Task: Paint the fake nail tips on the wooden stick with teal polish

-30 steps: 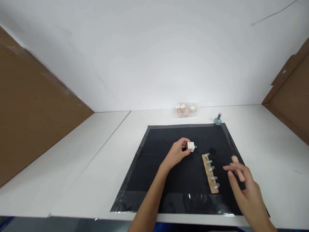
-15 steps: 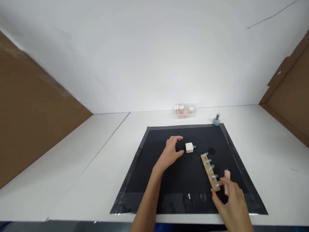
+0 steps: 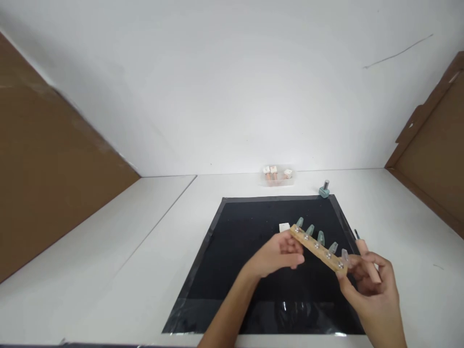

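Note:
A wooden strip (image 3: 319,250) carrying several pale green nail tips is lifted above the black mat (image 3: 232,251). My right hand (image 3: 369,285) grips its near end and also holds a thin pink-handled brush (image 3: 367,256). My left hand (image 3: 281,253) pinches the strip's far end. A small white block (image 3: 284,227) with a green tip lies on the mat just behind my left hand.
A green nail polish bottle (image 3: 324,189) stands at the mat's back right corner. A clear tray (image 3: 277,176) with a few small white-topped pieces sits by the back wall. Brown cardboard panels flank the white table (image 3: 126,251) on both sides.
My left hand let go of the white block and moved to the wooden strip. My right hand picked the strip up off the mat, and both hands now hold it raised.

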### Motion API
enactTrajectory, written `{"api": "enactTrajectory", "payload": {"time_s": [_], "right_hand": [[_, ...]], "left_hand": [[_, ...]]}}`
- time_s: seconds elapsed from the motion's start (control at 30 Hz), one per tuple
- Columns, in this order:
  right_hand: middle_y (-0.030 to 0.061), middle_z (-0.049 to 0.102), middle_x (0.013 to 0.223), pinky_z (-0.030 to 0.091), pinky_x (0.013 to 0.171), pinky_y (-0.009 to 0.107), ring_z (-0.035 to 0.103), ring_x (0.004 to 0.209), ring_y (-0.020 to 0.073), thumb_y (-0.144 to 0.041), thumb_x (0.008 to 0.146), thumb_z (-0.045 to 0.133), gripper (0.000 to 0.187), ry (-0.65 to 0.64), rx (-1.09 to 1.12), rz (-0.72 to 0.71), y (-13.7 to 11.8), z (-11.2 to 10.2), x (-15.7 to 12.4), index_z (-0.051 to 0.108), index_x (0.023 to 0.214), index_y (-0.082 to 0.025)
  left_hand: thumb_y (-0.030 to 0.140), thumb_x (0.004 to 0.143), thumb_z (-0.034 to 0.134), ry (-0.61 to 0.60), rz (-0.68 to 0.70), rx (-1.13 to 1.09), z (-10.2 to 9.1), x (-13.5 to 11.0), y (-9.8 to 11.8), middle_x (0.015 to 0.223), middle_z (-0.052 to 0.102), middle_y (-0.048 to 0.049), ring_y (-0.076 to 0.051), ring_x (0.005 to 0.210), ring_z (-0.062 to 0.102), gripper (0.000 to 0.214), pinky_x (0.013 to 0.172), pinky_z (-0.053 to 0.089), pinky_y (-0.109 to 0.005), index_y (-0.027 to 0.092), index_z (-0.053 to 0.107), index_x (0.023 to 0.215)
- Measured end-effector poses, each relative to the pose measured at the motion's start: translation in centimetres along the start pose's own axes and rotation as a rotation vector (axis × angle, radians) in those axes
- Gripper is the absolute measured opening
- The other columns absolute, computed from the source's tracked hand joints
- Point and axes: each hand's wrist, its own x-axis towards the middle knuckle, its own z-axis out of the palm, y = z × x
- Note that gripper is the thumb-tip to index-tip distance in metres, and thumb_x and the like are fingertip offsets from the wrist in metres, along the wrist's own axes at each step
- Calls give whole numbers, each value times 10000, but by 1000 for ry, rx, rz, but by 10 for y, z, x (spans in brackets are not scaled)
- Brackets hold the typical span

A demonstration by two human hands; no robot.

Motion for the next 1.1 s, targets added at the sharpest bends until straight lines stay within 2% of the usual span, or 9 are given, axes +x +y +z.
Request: {"api": "enactTrajectory", "payload": {"time_s": [0.1, 0.17, 0.27, 0.4, 0.47, 0.57, 0.63, 0.8, 1.1], "right_hand": [[-36, 694, 708, 548, 654, 224, 677, 642, 121, -73, 610, 680, 399, -118, 98, -49, -7, 19, -2, 468, 904, -239], [-37, 698, 721, 558, 643, 219, 686, 633, 118, -51, 632, 672, 401, -196, 130, -83, -7, 29, -3, 463, 916, -244], [-26, 712, 771, 571, 652, 237, 697, 647, 126, -81, 685, 685, 392, -306, 152, -87, -10, 36, 2, 459, 955, -256], [14, 732, 825, 564, 707, 286, 700, 756, 158, -260, 823, 646, 230, -401, 110, -29, -27, 33, 28, 485, 988, -262], [-4, 699, 678, 546, 602, 288, 661, 595, 151, -335, 889, 567, 132, -467, 129, -45, -36, 32, 45, 528, 986, -254], [-24, 609, 540, 443, 414, 249, 511, 374, 106, -387, 881, 571, 178, -580, 247, -39, -43, 38, 65, 636, 914, -224], [-64, 463, 427, 351, 354, 206, 405, 333, 76, -421, 816, 647, 214, -556, 301, 37, -42, 46, 73, 678, 797, -211], [-40, 443, 474, 354, 390, 195, 394, 438, 83, -481, 679, 751, 285, -465, 380, 192, -29, 59, 77, 701, 692, -200], [-28, 500, 500, 296, 315, 176, 369, 353, 52, -431, 707, 738, 288, -462, 282, 175, -10, 54, 77, 650, 612, -174]], "left_hand": [[429, 557, 803, -141, 75, -258, 15, 7, -18, 649, 589, 51, -62, 429, 495, 612, 389, 385, -174, 215, 475, 1028], [443, 614, 769, -155, 117, -313, 19, 7, -22, 609, 579, 54, -53, 391, 480, 541, 348, 368, -153, 202, 477, 1001], [442, 649, 744, -78, 149, -304, 18, 3, -16, 582, 563, 49, -29, 357, 459, 411, 320, 343, -128, 166, 472, 786], [485, 639, 730, 61, 225, -283, 8, -2, -5, 570, 556, 57, -19, 325, 409, 448, 290, 307, -130, 176, 415, 717], [507, 669, 694, 122, 262, -231, 3, -1, -5, 542, 532, 68, -17, 313, 385, 441, 284, 282, -133, 180, 400, 709], [537, 690, 656, 155, 293, -160, -3, 0, -8, 501, 483, 90, -17, 299, 350, 443, 289, 247, -140, 192, 379, 716], [557, 691, 642, 169, 284, -110, -5, 1, -9, 473, 435, 108, -18, 300, 325, 450, 302, 236, -146, 200, 372, 729], [582, 723, 597, 161, 193, 17, -5, 2, -5, 434, 368, 130, -29, 338, 323, 442, 358, 273, -158, 207, 369, 770], [518, 735, 625, 83, 125, 16, -7, 13, -8, 452, 382, 123, -24, 348, 341, 405, 353, 278, -149, 203, 370, 756]]}}
